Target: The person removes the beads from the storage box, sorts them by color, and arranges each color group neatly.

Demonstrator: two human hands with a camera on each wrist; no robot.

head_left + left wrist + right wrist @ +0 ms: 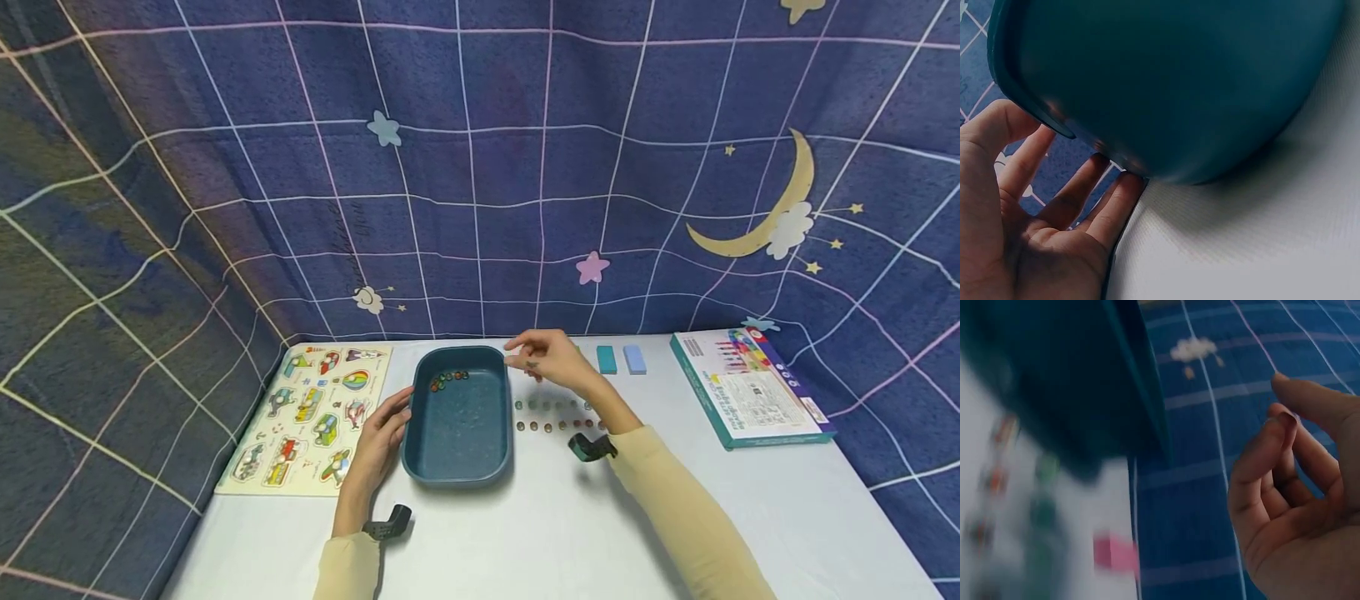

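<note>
Navy star-and-moon fabric hangs behind a white table (pixel 525 533). From the head view, a dark teal oblong plastic tray (pixel 457 421) sits on it with a few small coloured beads (pixel 447 378) gathered at its far end. The left hand (pixel 381 439) rests against the tray's left rim, fingers straight. The right hand (pixel 546 357) hovers just right of the tray above two rows of small beads (pixel 555 415), fingers loosely bent; whether it pinches a bead I cannot tell. A wooden vehicle puzzle board (pixel 307 417) lies left, two blue blocks (pixel 621 359) and a box (pixel 750 387) right.

Left wrist view: spread fingers (pixel 1072 194) touch the tray's (pixel 1179 81) wall.

Right wrist view, blurred: curled fingers (pixel 1266 462) beside the tray's (pixel 1054 381) edge.
</note>
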